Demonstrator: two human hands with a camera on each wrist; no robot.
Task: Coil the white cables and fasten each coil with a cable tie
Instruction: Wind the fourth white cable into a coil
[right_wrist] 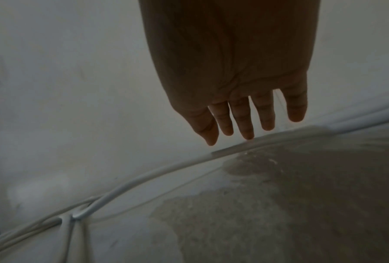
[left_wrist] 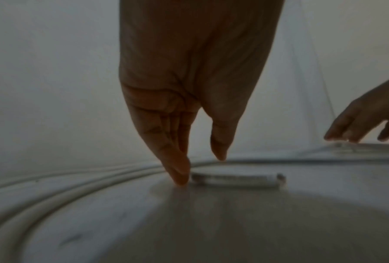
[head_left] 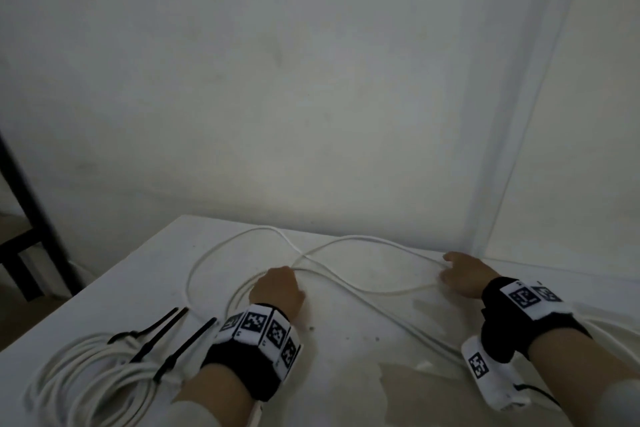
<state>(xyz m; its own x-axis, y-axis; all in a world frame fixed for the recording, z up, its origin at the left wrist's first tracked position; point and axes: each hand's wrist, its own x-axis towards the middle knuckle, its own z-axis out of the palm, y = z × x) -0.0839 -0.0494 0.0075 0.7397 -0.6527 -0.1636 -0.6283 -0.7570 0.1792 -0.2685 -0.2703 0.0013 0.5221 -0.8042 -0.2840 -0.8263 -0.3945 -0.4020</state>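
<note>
A loose white cable (head_left: 346,243) lies in wide loops across the white table (head_left: 346,392). My left hand (head_left: 277,284) is at the middle of the loops. In the left wrist view its fingers (left_wrist: 178,170) are straight, with the tips on the table beside a blurred white cable end (left_wrist: 236,178). My right hand (head_left: 457,270) is at the far right bend of the cable. Its fingers (right_wrist: 245,124) are straight and spread, the tips touching the cable (right_wrist: 144,178). Neither hand grips anything.
A finished white coil (head_left: 86,378) lies at the table's front left, with black cable ties (head_left: 149,329) on and beside it. The wall runs close behind the table. A dark frame (head_left: 31,218) stands off the left edge. More cable strands (head_left: 616,333) trail off to the right.
</note>
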